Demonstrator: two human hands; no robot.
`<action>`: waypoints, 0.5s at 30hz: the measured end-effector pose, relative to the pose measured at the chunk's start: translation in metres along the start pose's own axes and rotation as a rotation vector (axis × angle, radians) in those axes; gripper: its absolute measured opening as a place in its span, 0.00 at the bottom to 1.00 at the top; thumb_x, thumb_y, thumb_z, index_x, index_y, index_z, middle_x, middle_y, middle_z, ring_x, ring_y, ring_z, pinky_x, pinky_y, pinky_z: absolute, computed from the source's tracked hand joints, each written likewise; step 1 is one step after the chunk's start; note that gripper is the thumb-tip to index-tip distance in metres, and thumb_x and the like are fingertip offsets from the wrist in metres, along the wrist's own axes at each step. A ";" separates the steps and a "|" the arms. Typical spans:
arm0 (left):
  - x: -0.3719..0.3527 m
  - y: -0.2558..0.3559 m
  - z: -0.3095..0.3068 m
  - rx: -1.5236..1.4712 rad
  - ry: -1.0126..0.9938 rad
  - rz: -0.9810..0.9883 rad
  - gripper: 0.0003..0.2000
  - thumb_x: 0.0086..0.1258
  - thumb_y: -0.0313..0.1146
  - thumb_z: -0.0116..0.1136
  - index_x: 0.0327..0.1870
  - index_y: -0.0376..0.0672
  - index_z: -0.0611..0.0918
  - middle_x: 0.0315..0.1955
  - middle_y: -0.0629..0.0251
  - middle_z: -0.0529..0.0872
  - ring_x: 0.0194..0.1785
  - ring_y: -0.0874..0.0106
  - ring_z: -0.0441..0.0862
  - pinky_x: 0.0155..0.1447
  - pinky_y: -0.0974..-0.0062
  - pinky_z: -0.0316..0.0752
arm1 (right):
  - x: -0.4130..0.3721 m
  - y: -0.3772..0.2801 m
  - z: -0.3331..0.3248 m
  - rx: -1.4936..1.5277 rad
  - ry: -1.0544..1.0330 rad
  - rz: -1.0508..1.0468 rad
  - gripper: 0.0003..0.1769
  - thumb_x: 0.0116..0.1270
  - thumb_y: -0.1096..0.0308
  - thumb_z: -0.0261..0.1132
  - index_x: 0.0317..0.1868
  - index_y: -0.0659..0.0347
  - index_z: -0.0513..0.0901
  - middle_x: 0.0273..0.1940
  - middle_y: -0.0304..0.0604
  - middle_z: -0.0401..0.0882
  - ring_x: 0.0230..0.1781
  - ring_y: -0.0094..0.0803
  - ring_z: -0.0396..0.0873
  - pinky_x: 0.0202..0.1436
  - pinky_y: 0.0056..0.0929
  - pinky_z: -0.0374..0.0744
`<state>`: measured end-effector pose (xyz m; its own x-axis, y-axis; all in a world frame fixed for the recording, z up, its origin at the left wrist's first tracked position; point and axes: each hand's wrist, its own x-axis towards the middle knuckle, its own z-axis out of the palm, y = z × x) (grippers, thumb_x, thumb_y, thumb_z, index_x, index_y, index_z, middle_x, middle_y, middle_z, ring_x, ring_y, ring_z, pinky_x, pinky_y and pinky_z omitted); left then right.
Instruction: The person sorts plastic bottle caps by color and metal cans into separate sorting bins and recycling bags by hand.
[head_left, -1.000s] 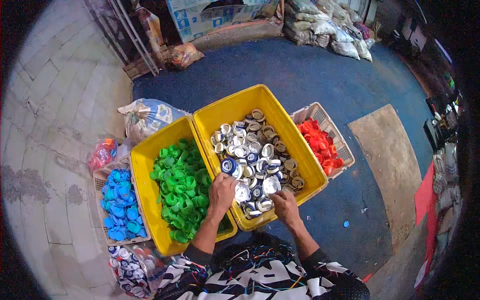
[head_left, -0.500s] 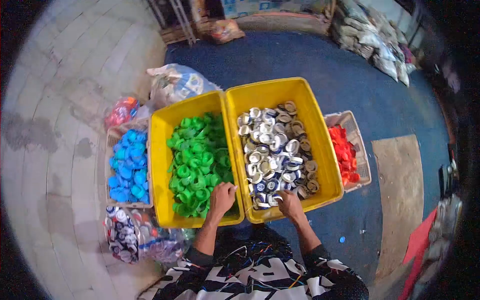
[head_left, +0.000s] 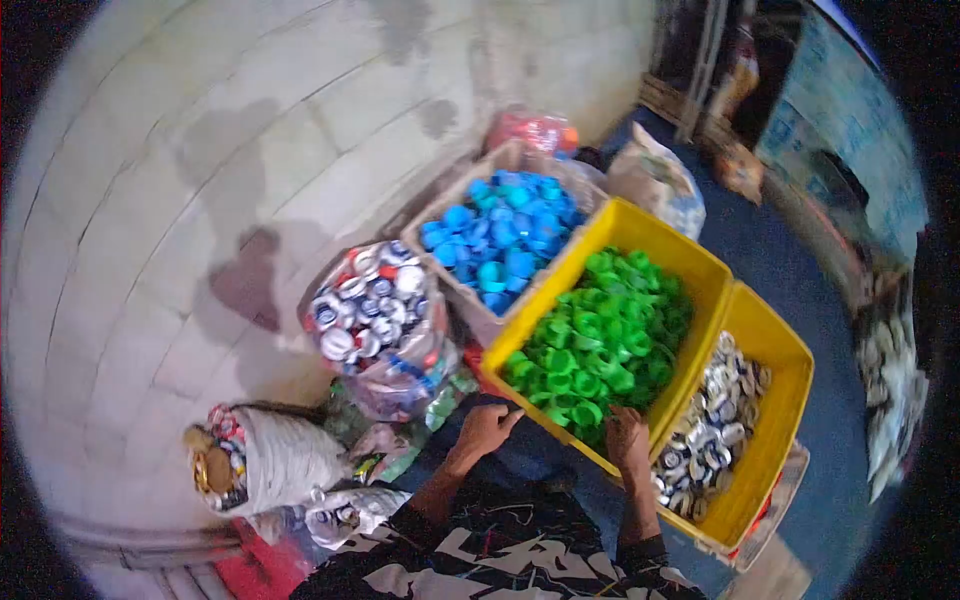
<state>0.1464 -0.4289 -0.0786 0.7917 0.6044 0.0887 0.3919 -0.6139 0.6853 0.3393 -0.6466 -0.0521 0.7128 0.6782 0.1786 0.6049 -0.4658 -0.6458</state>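
Note:
My left hand [head_left: 488,432] is off the front left side of the yellow bin of green caps, its fingers drawn together; anything between them is too small to name. At the front corner of that bin, my right hand [head_left: 626,436] is closed over the green caps [head_left: 600,340], and its grip is hidden. The yellow bin [head_left: 560,432] touches a second yellow bin [head_left: 790,400] that holds white and dark caps [head_left: 722,420]. Behind my left hand, a pale crate [head_left: 468,298] holds blue caps [head_left: 500,235].
A clear bag of mixed caps [head_left: 372,310] stands left of the crate. A white sack [head_left: 290,462] lies on its side at lower left. Another sack [head_left: 655,180] is behind the bins. A block wall [head_left: 150,250] fills the left.
The view has turned left, bringing the wall and left sacks in. My left hand has left the green bin for its outer side; my right hand has moved from the white caps to the green ones.

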 end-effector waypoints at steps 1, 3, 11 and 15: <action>-0.006 -0.017 -0.012 0.009 0.015 -0.025 0.22 0.66 0.46 0.60 0.17 0.36 0.76 0.16 0.49 0.76 0.23 0.49 0.77 0.27 0.56 0.68 | 0.009 -0.010 0.019 0.016 0.000 -0.076 0.10 0.58 0.73 0.65 0.40 0.65 0.82 0.38 0.56 0.82 0.39 0.51 0.82 0.42 0.41 0.79; -0.022 -0.048 -0.042 -0.040 0.060 -0.122 0.22 0.66 0.45 0.60 0.17 0.36 0.76 0.15 0.49 0.76 0.23 0.49 0.77 0.27 0.58 0.68 | 0.026 -0.043 0.052 0.007 -0.071 -0.186 0.10 0.57 0.74 0.65 0.40 0.65 0.82 0.37 0.56 0.82 0.38 0.50 0.82 0.40 0.40 0.80; -0.078 -0.170 -0.125 -0.014 0.069 -0.384 0.26 0.68 0.53 0.53 0.21 0.36 0.79 0.18 0.46 0.78 0.25 0.48 0.79 0.31 0.54 0.70 | 0.051 -0.152 0.204 0.053 -0.340 -0.406 0.14 0.54 0.73 0.65 0.43 0.62 0.82 0.36 0.56 0.82 0.37 0.53 0.81 0.39 0.43 0.79; -0.084 -0.214 -0.159 0.015 0.004 -0.546 0.25 0.67 0.53 0.54 0.23 0.35 0.80 0.19 0.45 0.79 0.27 0.47 0.79 0.33 0.53 0.70 | 0.081 -0.212 0.249 -0.004 -0.350 -0.435 0.13 0.56 0.72 0.65 0.44 0.61 0.83 0.35 0.55 0.82 0.35 0.52 0.81 0.38 0.45 0.79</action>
<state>-0.0790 -0.2677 -0.1180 0.4695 0.8392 -0.2745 0.7520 -0.2172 0.6223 0.1799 -0.3515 -0.0855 0.2371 0.9565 0.1700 0.8187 -0.1025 -0.5650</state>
